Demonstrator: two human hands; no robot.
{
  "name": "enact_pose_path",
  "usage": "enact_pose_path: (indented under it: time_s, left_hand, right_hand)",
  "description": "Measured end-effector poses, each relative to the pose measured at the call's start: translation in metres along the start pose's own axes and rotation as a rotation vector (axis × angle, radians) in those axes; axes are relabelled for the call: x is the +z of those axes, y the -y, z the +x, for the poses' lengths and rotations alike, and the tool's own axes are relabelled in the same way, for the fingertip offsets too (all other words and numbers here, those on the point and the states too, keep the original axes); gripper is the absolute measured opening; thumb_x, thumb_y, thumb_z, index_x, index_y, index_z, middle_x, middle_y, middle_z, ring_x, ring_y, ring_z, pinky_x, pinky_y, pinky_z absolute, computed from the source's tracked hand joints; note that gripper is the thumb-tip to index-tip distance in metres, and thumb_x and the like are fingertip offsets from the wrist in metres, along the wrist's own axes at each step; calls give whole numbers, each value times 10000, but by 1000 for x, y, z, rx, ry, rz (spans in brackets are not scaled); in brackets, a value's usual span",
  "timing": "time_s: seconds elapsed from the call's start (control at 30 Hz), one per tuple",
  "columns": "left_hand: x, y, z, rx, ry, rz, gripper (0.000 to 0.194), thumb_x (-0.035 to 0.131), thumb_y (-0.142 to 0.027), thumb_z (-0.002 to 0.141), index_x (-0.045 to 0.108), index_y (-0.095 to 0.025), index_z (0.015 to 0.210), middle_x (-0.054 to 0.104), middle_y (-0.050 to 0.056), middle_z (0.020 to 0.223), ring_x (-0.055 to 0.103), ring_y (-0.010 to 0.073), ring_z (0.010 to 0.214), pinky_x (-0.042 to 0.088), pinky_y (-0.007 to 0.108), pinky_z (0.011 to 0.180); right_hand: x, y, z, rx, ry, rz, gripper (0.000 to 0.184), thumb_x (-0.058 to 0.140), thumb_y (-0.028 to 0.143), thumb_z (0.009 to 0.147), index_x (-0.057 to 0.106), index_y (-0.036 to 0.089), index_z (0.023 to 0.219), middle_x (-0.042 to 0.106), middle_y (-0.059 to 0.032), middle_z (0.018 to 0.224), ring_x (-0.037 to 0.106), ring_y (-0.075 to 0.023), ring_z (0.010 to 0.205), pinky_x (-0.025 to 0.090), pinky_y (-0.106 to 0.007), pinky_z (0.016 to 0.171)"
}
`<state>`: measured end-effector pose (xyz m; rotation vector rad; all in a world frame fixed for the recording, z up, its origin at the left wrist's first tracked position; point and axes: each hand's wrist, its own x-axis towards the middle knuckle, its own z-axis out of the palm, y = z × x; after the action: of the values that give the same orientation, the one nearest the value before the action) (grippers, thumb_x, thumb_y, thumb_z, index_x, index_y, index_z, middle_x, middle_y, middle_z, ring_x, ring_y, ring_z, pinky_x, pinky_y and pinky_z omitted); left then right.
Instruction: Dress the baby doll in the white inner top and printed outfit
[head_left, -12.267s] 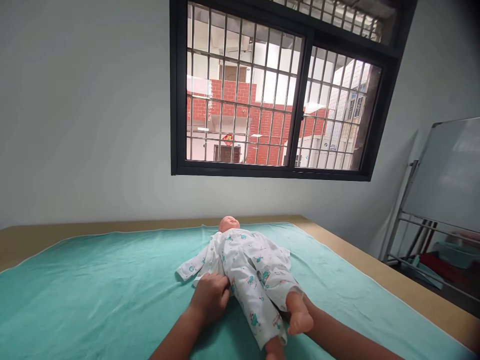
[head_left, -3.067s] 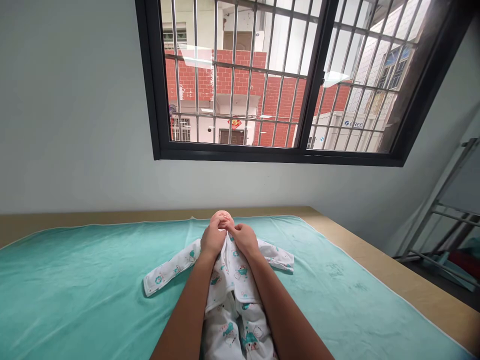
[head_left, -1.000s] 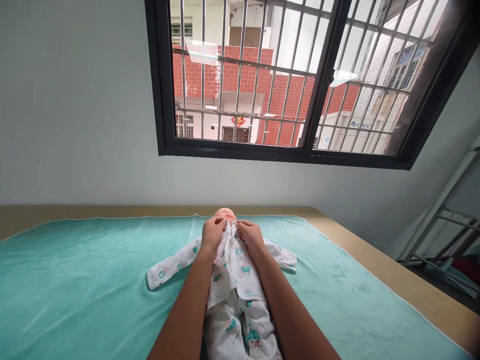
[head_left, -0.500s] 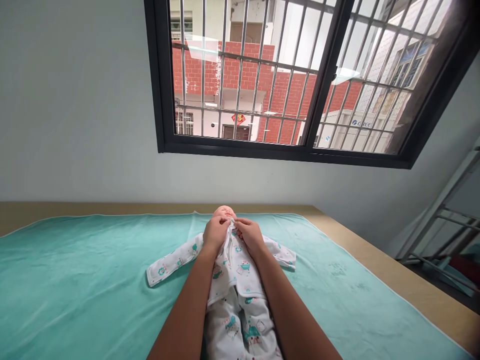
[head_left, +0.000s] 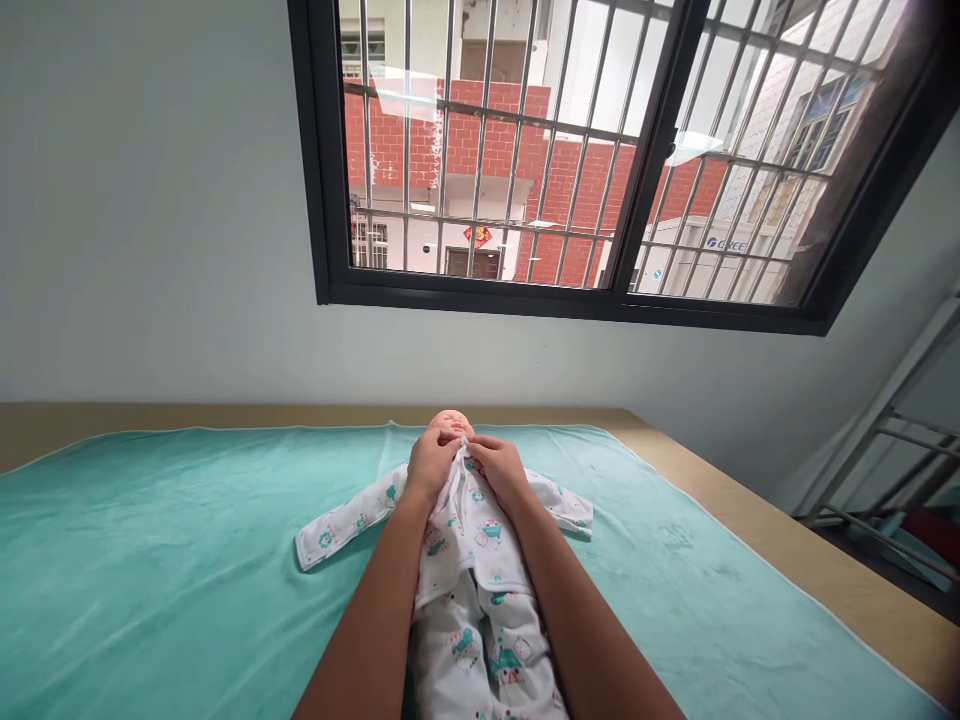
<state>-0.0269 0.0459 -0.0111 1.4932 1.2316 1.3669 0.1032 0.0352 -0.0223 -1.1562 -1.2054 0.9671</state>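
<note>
A baby doll (head_left: 450, 420) lies on its back, its head toward the wall. It wears a white baby jacket (head_left: 487, 530) printed with teal and pink figures, and matching trousers (head_left: 465, 650). At the neck, my left hand (head_left: 433, 462) pinches one side of the jacket's collar. My right hand (head_left: 496, 468) pinches the other side, its fingertips almost meeting those of the left. Both sleeves stretch outward, and the front edges part near the hem. The fingers hide the exact fastening at the collar.
Under the doll spreads a teal blanket (head_left: 187, 540) over a wooden tabletop (head_left: 757, 510). Behind it stands a pale wall (head_left: 150, 250) with a dark-framed barred window (head_left: 480, 295). A metal rack (head_left: 877, 440) is at the far right.
Hardly anything differs. Both hands stay at the collar with the same pinch, and the view has shifted very slightly.
</note>
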Motion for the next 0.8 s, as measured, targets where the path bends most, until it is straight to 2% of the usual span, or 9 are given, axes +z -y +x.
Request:
enact_pose_path:
  time_s: [0.2, 0.4, 0.6, 0.8]
  left_hand:
    - [-1, 2, 0, 20, 20, -8, 63, 639, -203, 738, 696, -178, 747, 754, 73, 899, 684, 209, 889, 499, 316, 825]
    - [0, 2, 2, 53, 38, 4, 44, 622, -175, 751, 662, -190, 761, 732, 39, 868, 662, 169, 806, 490, 284, 776]
    - [-1, 2, 2, 45, 69, -12, 266, 593, -122, 770, 623, -189, 1026, 723, 38, 937, 660, 137, 799, 496, 251, 767]
    - [-1, 2, 3, 32, 60, 35, 271, 584, -144, 800, 620, -185, 1065, 703, 84, 1104, 659, 175, 923, 479, 305, 862]
  right_hand:
    - [0, -1, 0, 0, 1, 5, 263, 654, 309, 656, 761, 139, 827, 488, 43, 518, 379, -85, 514, 298, -219, 489]
    - [1, -1, 0, -23, 26, 1, 236, 667, 328, 675, 755, 149, 803, 484, 52, 507, 378, -81, 506, 294, -217, 490]
    - [-1, 1, 3, 28, 77, 1, 283, 641, 425, 708, 700, 150, 685, 639, -23, 661, 427, -79, 510, 305, -213, 464]
    - [-2, 2, 1, 26, 72, -34, 278, 721, 408, 658, 690, 149, 753, 579, 23, 596, 389, -67, 490, 292, -208, 467]
